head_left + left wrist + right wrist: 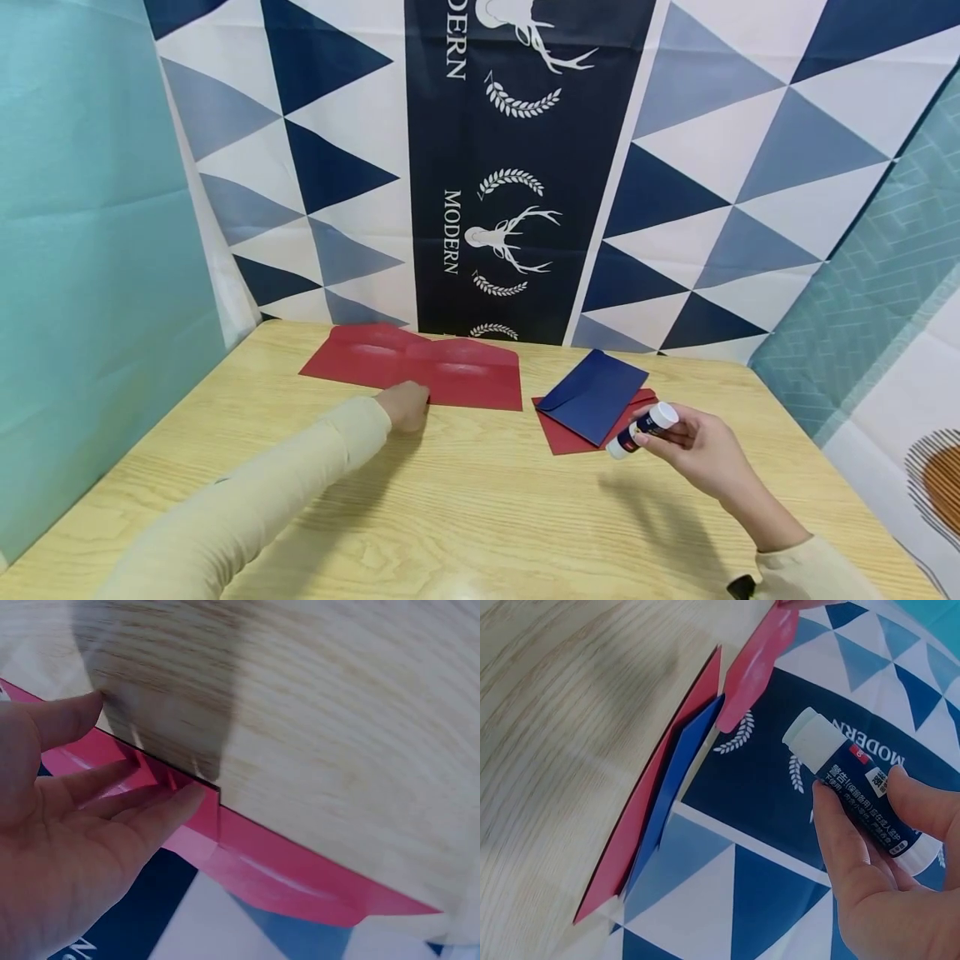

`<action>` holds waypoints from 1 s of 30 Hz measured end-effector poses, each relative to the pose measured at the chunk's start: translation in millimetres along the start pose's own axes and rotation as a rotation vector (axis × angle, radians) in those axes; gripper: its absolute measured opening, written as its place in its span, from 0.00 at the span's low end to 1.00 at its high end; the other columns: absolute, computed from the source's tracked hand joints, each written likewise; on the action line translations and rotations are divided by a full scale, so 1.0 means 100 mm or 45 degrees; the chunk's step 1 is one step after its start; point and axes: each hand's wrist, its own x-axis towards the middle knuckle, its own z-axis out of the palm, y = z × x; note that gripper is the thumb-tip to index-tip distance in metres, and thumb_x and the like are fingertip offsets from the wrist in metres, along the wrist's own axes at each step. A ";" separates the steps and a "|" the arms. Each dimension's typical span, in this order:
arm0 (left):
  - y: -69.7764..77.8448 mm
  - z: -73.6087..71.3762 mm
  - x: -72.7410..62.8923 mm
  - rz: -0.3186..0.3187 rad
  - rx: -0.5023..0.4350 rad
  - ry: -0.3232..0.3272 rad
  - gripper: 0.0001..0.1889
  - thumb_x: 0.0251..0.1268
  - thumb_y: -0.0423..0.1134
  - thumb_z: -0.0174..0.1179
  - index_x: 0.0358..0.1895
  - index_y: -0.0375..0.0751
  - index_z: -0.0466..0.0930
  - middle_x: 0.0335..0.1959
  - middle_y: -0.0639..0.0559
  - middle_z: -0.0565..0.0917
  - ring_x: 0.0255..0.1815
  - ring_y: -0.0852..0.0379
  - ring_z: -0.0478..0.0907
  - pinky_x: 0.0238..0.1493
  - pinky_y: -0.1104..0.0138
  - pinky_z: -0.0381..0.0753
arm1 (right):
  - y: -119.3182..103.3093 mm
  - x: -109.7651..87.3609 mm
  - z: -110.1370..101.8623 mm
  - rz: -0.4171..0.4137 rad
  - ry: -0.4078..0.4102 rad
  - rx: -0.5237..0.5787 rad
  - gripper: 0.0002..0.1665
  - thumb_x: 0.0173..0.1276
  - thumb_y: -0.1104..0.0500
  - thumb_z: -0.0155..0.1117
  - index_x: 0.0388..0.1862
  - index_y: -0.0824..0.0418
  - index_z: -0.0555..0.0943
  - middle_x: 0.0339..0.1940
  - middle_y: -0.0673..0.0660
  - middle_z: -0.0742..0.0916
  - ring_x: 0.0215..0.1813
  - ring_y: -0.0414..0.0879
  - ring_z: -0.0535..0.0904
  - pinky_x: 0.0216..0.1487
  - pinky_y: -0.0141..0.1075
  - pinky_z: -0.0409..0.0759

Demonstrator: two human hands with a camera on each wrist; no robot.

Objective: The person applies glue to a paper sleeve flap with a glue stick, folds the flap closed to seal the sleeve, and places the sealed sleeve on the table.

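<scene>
Two red envelopes lie at the back of the table, the right red envelope (pixel 480 385) overlapping the left red envelope (pixel 348 358); their flaps point to the wall. My left hand (pixel 405 405) is at their front edge. In the left wrist view its fingers (pixel 150 814) extend over the red paper, with the thumb held apart. My right hand (pixel 705 450) grips a glue stick (pixel 642 430) between thumb and fingers, raised above the table and tilted. The right wrist view shows the glue stick's dark printed label and white ends (pixel 866 791).
Beyond the right hand, a blue envelope (pixel 596 396) lies across another red envelope (pixel 562 437). A patterned cloth (pixel 510 167) hangs behind the wooden table (pixel 480 508). Teal cloth (pixel 97 208) stands along the left side.
</scene>
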 end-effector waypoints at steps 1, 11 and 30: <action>-0.01 -0.01 0.02 -0.016 -0.023 0.020 0.09 0.66 0.32 0.54 0.45 0.30 0.75 0.41 0.38 0.83 0.49 0.47 0.82 0.54 0.58 0.80 | 0.00 0.00 -0.01 0.000 0.003 0.002 0.21 0.62 0.58 0.68 0.52 0.66 0.80 0.45 0.64 0.87 0.35 0.29 0.82 0.37 0.25 0.82; -0.23 -0.13 0.29 -0.256 -0.162 0.153 0.12 0.64 0.39 0.58 0.23 0.37 0.76 0.29 0.44 0.83 0.36 0.50 0.80 0.49 0.59 0.81 | 0.01 -0.01 -0.04 -0.018 0.004 0.058 0.20 0.62 0.60 0.69 0.51 0.69 0.79 0.43 0.65 0.88 0.35 0.31 0.83 0.37 0.25 0.82; -0.66 -0.18 0.77 -0.226 -0.125 0.171 0.20 0.61 0.34 0.57 0.56 0.28 0.71 0.56 0.32 0.78 0.57 0.36 0.75 0.62 0.48 0.74 | 0.07 0.09 -0.01 0.040 -0.026 0.106 0.21 0.61 0.60 0.69 0.51 0.69 0.79 0.44 0.65 0.87 0.36 0.35 0.83 0.38 0.27 0.83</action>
